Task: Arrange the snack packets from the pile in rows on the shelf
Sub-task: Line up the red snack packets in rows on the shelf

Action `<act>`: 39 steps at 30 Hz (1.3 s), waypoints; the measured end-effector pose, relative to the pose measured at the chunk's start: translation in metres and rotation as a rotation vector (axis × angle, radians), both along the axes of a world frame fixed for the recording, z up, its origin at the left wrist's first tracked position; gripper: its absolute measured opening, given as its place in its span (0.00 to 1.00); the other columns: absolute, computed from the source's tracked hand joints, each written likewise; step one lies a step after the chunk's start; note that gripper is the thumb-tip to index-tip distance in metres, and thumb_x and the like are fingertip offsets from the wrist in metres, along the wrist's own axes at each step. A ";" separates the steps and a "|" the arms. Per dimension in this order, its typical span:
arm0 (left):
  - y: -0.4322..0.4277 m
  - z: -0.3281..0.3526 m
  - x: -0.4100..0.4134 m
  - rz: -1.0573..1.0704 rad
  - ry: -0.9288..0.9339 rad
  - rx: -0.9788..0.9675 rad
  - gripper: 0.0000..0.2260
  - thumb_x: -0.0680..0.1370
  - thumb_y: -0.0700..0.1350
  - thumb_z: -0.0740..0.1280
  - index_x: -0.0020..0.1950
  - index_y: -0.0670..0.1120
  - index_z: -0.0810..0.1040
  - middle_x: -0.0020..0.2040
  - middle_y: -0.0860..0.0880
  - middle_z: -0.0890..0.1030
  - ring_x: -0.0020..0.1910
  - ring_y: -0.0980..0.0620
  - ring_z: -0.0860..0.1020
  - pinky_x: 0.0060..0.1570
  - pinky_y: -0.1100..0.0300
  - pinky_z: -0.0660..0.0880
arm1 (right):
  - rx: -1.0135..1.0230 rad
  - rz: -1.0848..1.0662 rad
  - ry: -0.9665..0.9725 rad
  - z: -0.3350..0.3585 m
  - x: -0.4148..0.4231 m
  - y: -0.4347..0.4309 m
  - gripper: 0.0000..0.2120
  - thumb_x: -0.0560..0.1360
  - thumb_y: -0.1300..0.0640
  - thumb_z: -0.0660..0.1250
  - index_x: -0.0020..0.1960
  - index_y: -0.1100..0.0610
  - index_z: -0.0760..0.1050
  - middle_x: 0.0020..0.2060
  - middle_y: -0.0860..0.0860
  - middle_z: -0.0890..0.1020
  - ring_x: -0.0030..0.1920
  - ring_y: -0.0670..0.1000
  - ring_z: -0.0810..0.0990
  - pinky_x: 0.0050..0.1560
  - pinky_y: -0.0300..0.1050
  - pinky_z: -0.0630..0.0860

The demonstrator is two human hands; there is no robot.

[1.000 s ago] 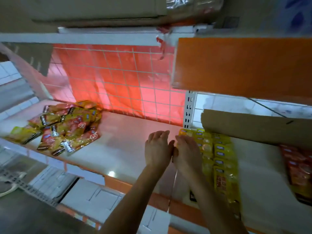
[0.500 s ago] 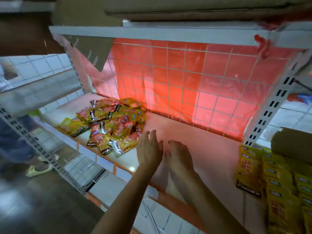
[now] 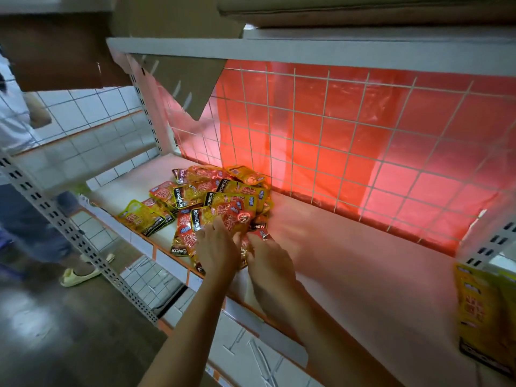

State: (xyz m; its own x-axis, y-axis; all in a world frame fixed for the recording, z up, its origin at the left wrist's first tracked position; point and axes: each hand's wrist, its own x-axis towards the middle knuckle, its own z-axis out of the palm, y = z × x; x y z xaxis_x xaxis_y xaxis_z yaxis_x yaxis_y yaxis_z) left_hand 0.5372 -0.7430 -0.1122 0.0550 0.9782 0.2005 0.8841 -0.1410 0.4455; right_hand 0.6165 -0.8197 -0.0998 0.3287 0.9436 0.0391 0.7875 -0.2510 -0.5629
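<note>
A pile of yellow and red snack packets [image 3: 220,196] lies at the left end of the white shelf [image 3: 363,269]. My left hand [image 3: 216,251] rests on the near packets of the pile, its fingers fairly straight. My right hand [image 3: 269,262] is right beside it, with its fingertips touching a red packet [image 3: 261,235] at the pile's near right edge. Neither hand plainly grips a packet. At the far right edge of the frame, yellow packets [image 3: 480,308] lie in rows on the neighbouring shelf section.
A white wire grid with a red sheet behind it [image 3: 363,141] closes the back of the shelf. An upper shelf board [image 3: 307,51] and a hanging cardboard flap [image 3: 184,82] are overhead. A perforated upright [image 3: 69,236] stands at the left, where another person's sandalled foot [image 3: 79,273] is on the floor.
The view and both hands have swung left, from the rows of packets across the bare shelf to the pile. The hands now touch the pile's near edge.
</note>
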 end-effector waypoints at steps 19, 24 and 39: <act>-0.019 0.000 0.041 -0.189 -0.606 -0.228 0.24 0.72 0.39 0.73 0.66 0.43 0.67 0.55 0.44 0.81 0.54 0.43 0.80 0.53 0.53 0.75 | 0.117 -0.413 0.242 -0.003 0.037 -0.015 0.18 0.76 0.56 0.65 0.64 0.52 0.66 0.58 0.54 0.77 0.54 0.56 0.78 0.51 0.46 0.76; -0.037 0.003 0.062 -0.264 -0.785 -0.338 0.30 0.70 0.39 0.75 0.69 0.44 0.67 0.56 0.45 0.80 0.52 0.48 0.80 0.55 0.50 0.78 | 0.187 -0.524 0.646 0.002 0.074 -0.040 0.30 0.69 0.57 0.73 0.68 0.53 0.67 0.44 0.47 0.80 0.42 0.46 0.79 0.34 0.30 0.70; -0.151 0.017 0.173 -0.514 -0.818 -0.456 0.10 0.78 0.49 0.67 0.57 0.48 0.75 0.51 0.48 0.81 0.47 0.49 0.81 0.46 0.53 0.80 | 0.370 -0.832 0.568 0.001 0.183 -0.173 0.09 0.73 0.56 0.69 0.51 0.58 0.78 0.46 0.55 0.82 0.47 0.55 0.80 0.46 0.48 0.75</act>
State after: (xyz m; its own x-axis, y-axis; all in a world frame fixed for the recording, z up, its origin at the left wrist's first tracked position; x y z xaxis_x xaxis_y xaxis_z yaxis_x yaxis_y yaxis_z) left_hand 0.7101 -0.8936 -0.0948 0.4965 0.8679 -0.0162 0.1742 -0.0813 0.9813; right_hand 0.7998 -0.9926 -0.0986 0.9227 0.3760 -0.0848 0.0464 -0.3268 -0.9439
